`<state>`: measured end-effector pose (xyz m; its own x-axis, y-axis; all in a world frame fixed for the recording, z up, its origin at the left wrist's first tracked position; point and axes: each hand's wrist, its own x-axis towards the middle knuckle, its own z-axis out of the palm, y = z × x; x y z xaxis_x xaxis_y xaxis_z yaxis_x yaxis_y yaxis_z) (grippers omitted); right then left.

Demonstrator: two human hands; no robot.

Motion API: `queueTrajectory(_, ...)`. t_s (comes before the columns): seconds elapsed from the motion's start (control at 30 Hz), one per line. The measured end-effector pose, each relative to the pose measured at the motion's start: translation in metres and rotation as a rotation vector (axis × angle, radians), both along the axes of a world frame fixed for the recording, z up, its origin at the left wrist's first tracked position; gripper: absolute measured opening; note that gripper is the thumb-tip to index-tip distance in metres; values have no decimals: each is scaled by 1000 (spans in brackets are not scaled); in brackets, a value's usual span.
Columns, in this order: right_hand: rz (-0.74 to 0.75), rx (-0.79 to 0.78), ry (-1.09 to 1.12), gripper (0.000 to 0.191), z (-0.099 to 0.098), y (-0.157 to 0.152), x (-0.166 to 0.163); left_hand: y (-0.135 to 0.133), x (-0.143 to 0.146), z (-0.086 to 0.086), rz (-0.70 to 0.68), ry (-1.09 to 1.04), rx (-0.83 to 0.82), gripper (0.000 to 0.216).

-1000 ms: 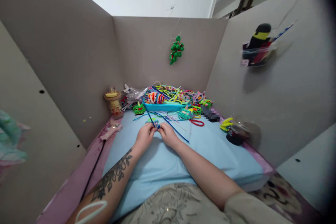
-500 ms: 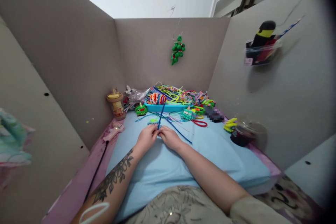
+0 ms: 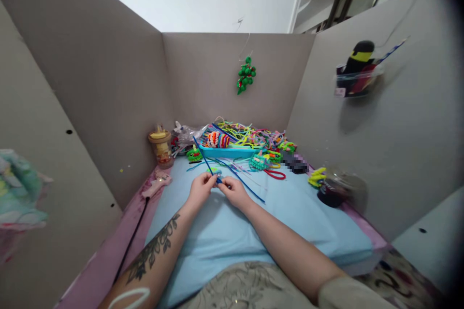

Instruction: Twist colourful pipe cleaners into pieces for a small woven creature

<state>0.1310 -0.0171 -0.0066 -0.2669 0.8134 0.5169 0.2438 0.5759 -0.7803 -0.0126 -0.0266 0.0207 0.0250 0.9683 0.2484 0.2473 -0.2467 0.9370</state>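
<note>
Close together over the light blue cloth [image 3: 290, 222], my two hands pinch a dark blue pipe cleaner [image 3: 203, 157]. My left hand [image 3: 202, 189] grips it between thumb and fingers. My right hand [image 3: 234, 189] is closed on its lower end, where a small bent or coiled blue part shows between the fingertips. The pipe cleaner's free end points up and to the left. Just beyond the fingers lies a small green and blue piece [image 3: 213, 171], partly hidden. Another dark blue pipe cleaner [image 3: 250, 188] lies slanting on the cloth to the right of my hands.
A blue tray [image 3: 235, 153] heaped with colourful pipe cleaners stands at the back. Around it are a green figure [image 3: 195, 154], a teal figure [image 3: 259, 160] and a red loop [image 3: 275, 174]. A pink glue gun [image 3: 157, 185] and a cup [image 3: 160, 149] sit left, a dark tub [image 3: 331, 193] right.
The held pipe cleaner has swung from leaning slightly right to leaning left. My fingertips have parted a little, and a bent blue part now shows between them. The camera view has shifted slightly.
</note>
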Motion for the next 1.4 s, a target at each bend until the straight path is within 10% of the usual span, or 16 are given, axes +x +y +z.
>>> queueTrajectory(0.4, -32, -195, 315, 19, -3, 9, 2, 3, 1, -6, 0, -43, -103, 33)
queueTrajectory(0.77, -160, 333, 15, 14, 2, -1, 5, 1, 2, -12, -49, -223, -179, 29)
queueTrajectory(1.0, -162, 392, -19, 14, -1, 0, 5, 2, 2, -12, -41, -222, -192, 28)
queueTrajectory(1.4, -56, -205, 288, 23, -7, 9, 4, -1, 3, -1, -29, -170, -124, 31)
